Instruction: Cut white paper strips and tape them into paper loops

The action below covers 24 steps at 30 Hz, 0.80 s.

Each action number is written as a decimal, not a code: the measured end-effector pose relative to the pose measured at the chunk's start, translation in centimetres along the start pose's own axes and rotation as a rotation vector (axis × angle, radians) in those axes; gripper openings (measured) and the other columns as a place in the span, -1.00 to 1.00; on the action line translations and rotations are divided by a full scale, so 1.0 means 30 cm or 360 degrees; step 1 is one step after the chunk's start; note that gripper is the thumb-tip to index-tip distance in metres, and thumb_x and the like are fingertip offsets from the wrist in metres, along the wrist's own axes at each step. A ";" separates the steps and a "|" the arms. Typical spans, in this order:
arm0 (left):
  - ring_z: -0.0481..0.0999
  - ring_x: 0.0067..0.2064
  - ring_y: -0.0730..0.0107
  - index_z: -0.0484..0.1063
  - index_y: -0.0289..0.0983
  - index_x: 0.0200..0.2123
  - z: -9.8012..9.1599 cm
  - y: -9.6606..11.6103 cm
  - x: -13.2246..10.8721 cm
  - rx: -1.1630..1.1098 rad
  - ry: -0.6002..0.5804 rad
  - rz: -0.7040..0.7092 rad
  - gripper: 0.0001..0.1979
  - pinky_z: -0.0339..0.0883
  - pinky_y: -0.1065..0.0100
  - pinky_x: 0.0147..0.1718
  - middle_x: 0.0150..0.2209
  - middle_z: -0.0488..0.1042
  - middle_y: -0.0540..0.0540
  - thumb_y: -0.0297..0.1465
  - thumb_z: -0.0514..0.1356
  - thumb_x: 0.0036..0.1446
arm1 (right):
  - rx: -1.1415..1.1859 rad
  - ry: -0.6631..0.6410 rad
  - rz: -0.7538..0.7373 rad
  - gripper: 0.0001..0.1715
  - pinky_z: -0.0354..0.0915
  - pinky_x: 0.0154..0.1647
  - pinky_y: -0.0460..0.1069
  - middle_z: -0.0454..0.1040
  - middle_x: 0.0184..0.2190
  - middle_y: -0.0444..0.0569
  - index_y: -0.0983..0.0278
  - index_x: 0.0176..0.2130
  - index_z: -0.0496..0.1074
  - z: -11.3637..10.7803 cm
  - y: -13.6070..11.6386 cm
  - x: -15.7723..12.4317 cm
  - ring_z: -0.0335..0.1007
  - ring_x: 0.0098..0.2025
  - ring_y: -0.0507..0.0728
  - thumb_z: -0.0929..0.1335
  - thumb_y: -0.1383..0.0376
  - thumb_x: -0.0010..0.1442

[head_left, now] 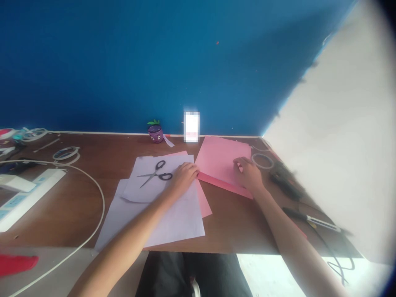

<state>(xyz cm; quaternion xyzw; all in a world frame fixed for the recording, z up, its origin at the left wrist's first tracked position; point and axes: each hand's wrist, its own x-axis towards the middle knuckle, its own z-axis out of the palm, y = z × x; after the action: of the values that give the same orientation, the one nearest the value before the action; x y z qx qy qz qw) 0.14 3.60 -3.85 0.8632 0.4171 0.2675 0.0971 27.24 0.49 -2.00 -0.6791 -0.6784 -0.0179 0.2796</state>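
A pink sheet of paper (218, 159) lies at a slant on the wooden table, with a folded strip along its near edge. My left hand (185, 176) has its fingers closed at the left corner of that fold. On the sheet's right part rests my right hand (250, 175), its fingers bent and a gap showing between them. Black-handled scissors (157, 175) lie with blades apart on white paper (173, 222), just left of my left hand. More pink paper (204, 202) sticks out from under the white sheets.
A purple pot (155, 134) with green leaves stands by the blue wall, near a blurred bright rectangle (191, 127). Tape rolls (262, 161), a dark tool (286, 183) and a soldering iron (309, 218) lie right. Leftward are a power strip (34, 198) and a white cable (102, 198).
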 end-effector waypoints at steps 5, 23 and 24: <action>0.42 -0.11 0.28 0.48 -0.16 -0.24 -0.010 0.007 0.004 -0.0051 0.0001 -0.0011 -0.73 0.24 0.24 -0.11 -0.24 0.54 -0.03 -0.39 -0.03 0.33 | 0.0418 0.0119 -0.0055 -0.69 0.25 -0.29 -0.03 0.50 -0.21 0.03 0.25 -0.21 0.46 -0.019 -0.026 -0.002 0.39 -0.27 0.11 0.18 0.23 0.27; 0.45 -0.16 0.32 0.40 -0.21 -0.23 -0.033 0.005 0.002 -0.0419 0.0229 -0.0206 -0.76 0.28 0.30 -0.14 -0.22 0.51 -0.04 -0.32 -0.05 0.34 | 0.1591 0.0162 0.0371 -0.55 0.32 -0.25 0.02 0.45 -0.46 -0.02 0.25 -0.35 0.41 -0.006 -0.021 0.011 0.40 -0.36 0.12 0.11 0.07 0.27; 0.44 -0.16 0.31 0.40 -0.22 -0.25 -0.032 0.005 0.003 -0.0401 0.0233 -0.0202 -0.75 0.28 0.30 -0.14 -0.24 0.50 -0.05 -0.33 -0.05 0.34 | 0.1638 0.0088 0.0407 -0.56 0.32 -0.24 0.03 0.45 -0.46 -0.02 0.25 -0.34 0.41 -0.010 -0.022 0.013 0.40 -0.35 0.12 0.12 0.07 0.26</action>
<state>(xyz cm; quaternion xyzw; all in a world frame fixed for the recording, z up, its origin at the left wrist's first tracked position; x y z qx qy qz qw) -0.25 3.54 -2.95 0.7942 0.4399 0.3733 0.1908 26.76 0.67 -1.35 -0.5306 -0.5037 0.3337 0.5945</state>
